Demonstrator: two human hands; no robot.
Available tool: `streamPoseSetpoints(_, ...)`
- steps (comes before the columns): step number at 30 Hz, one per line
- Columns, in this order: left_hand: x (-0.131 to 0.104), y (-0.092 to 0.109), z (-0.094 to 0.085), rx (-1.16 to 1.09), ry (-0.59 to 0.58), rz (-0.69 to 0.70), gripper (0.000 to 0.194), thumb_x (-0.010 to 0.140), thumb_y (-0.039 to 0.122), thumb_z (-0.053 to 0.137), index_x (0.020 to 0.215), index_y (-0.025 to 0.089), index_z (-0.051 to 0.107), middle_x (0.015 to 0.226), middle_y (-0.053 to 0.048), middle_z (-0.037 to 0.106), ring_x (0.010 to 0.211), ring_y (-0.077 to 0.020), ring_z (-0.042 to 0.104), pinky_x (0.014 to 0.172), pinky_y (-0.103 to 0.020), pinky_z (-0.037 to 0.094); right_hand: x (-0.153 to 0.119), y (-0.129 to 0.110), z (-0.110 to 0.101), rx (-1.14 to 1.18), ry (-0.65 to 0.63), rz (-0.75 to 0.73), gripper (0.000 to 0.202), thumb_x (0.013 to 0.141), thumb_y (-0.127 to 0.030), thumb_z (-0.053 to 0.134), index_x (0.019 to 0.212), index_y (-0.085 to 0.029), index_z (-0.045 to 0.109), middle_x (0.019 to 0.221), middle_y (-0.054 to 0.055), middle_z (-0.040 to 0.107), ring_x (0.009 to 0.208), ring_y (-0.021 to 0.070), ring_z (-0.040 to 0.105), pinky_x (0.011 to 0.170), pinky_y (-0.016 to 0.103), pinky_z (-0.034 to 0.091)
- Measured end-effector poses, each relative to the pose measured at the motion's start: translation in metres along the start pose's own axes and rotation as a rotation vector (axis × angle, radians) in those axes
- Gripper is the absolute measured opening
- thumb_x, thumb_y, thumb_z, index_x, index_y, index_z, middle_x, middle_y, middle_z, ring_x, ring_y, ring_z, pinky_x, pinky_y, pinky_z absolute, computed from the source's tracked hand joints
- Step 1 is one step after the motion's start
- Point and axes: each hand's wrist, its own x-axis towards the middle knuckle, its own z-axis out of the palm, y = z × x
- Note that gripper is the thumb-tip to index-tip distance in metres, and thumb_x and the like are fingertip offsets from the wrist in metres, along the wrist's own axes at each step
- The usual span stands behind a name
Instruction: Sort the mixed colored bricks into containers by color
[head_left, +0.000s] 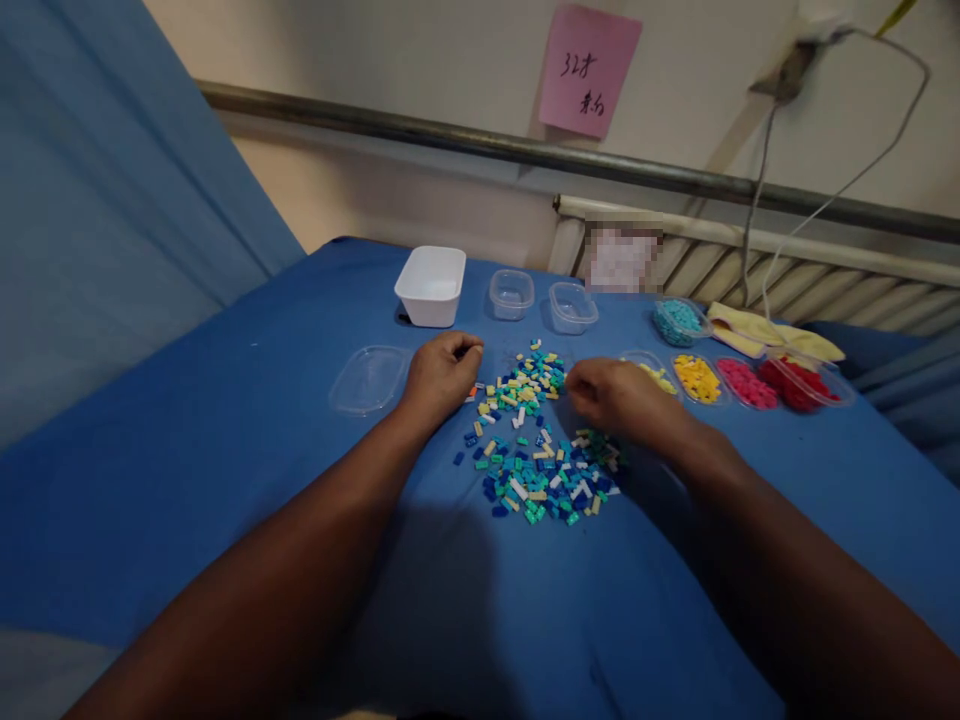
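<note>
A loose pile of small bricks (551, 475) in blue, green, cream and white lies on the blue cloth, with a second cluster (532, 380) just beyond it. At the left edge of that far cluster is my left hand (442, 375), its fingers curled together; an orange piece shows beside it. My right hand (611, 395) rests on the right side of the bricks, fingers bent inward. Whatever either hand holds is hidden or too small to name.
Behind the bricks stand a white tub (431, 287) and clear containers (511, 295) (572, 307). A clear lid (369, 381) lies left. On the right are tubs of turquoise (679, 320), yellow (697, 379), pink (748, 383) and red pieces (796, 384), near a yellow cloth (772, 333).
</note>
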Motion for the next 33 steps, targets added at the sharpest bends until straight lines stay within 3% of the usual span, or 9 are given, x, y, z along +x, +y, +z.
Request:
streamPoseSetpoints(4,0.000,0.000,0.000,0.004,-0.004,-0.001,0.026,0.093,0.034,0.065,0.106,0.023,0.084,0.106,-0.006,0.084,0.098,-0.0264,0.077,0.098,-0.039,0.060,-0.010,0.054,-0.023,-0.145,0.122,0.240,0.018,0.094,-0.022,0.064,0.101,-0.019,0.080,0.092,0.008,0.081,0.078,0.0231,0.071,0.069,0.032,0.045)
streamPoseSetpoints(6,-0.001,0.001,-0.001,0.008,-0.006,-0.011,0.025,0.093,0.033,0.065,0.106,0.023,0.084,0.105,-0.006,0.084,0.098,-0.0265,0.077,0.098,-0.040,0.060,-0.015,0.079,-0.025,-0.221,0.105,0.329,0.022,0.096,-0.025,0.062,0.104,-0.018,0.081,0.095,0.010,0.082,0.081,0.0261,0.073,0.070,0.034,0.046)
streamPoseSetpoints(11,-0.001,0.002,0.000,-0.012,-0.012,-0.017,0.026,0.093,0.034,0.065,0.106,0.022,0.084,0.106,-0.006,0.084,0.098,-0.0260,0.077,0.098,-0.039,0.060,-0.020,0.104,-0.016,-0.316,0.063,0.346,0.033,0.101,-0.029,0.059,0.121,-0.015,0.081,0.114,0.017,0.082,0.098,0.0316,0.076,0.079,0.039,0.053)
streamPoseSetpoints(14,-0.001,0.001,0.001,-0.014,-0.015,-0.027,0.026,0.093,0.034,0.065,0.107,0.022,0.084,0.108,-0.006,0.084,0.099,-0.0258,0.077,0.099,-0.039,0.060,-0.016,0.092,-0.009,-0.307,0.112,0.306,0.037,0.105,-0.031,0.056,0.127,-0.015,0.081,0.123,0.019,0.080,0.110,0.0345,0.076,0.091,0.043,0.057)
streamPoseSetpoints(17,-0.001,0.000,0.001,-0.006,-0.020,-0.030,0.026,0.093,0.033,0.065,0.108,0.022,0.084,0.108,-0.006,0.084,0.099,-0.0256,0.077,0.100,-0.039,0.059,-0.007,0.060,0.004,-0.100,0.131,0.101,0.042,0.109,-0.034,0.051,0.138,-0.015,0.076,0.138,0.019,0.077,0.130,0.0354,0.071,0.112,0.050,0.055)
streamPoseSetpoints(20,-0.001,-0.001,0.002,0.004,-0.008,-0.012,0.026,0.094,0.033,0.065,0.108,0.022,0.084,0.106,-0.005,0.084,0.097,-0.0250,0.077,0.100,-0.039,0.059,0.002,0.017,0.021,0.082,-0.009,-0.184,0.055,0.113,-0.045,0.048,0.159,-0.019,0.060,0.170,0.018,0.052,0.158,0.0347,0.048,0.130,0.057,0.040)
streamPoseSetpoints(23,-0.001,-0.003,0.003,0.002,-0.004,0.005,0.025,0.094,0.033,0.065,0.107,0.022,0.084,0.106,-0.005,0.083,0.097,-0.0248,0.076,0.099,-0.038,0.059,0.006,-0.011,0.031,0.082,-0.189,-0.238,0.068,0.114,-0.057,0.043,0.169,-0.017,0.048,0.179,0.017,0.034,0.167,0.0362,0.030,0.135,0.061,0.029)
streamPoseSetpoints(27,-0.001,-0.005,0.004,0.003,-0.007,0.011,0.024,0.094,0.033,0.065,0.105,0.022,0.084,0.106,-0.005,0.083,0.099,-0.0249,0.076,0.096,-0.037,0.059,-0.004,-0.014,0.024,0.032,-0.282,-0.218,0.074,0.113,-0.063,0.040,0.170,-0.015,0.046,0.179,0.018,0.034,0.168,0.0377,0.026,0.135,0.063,0.028)
streamPoseSetpoints(33,-0.002,-0.001,0.003,0.026,-0.009,0.018,0.023,0.094,0.030,0.065,0.105,0.021,0.084,0.106,-0.005,0.083,0.099,-0.0252,0.076,0.095,-0.038,0.058,-0.027,-0.002,0.010,0.015,-0.259,-0.201,0.072,0.113,-0.062,0.043,0.167,-0.016,0.050,0.176,0.022,0.039,0.164,0.0384,0.037,0.132,0.061,0.035)
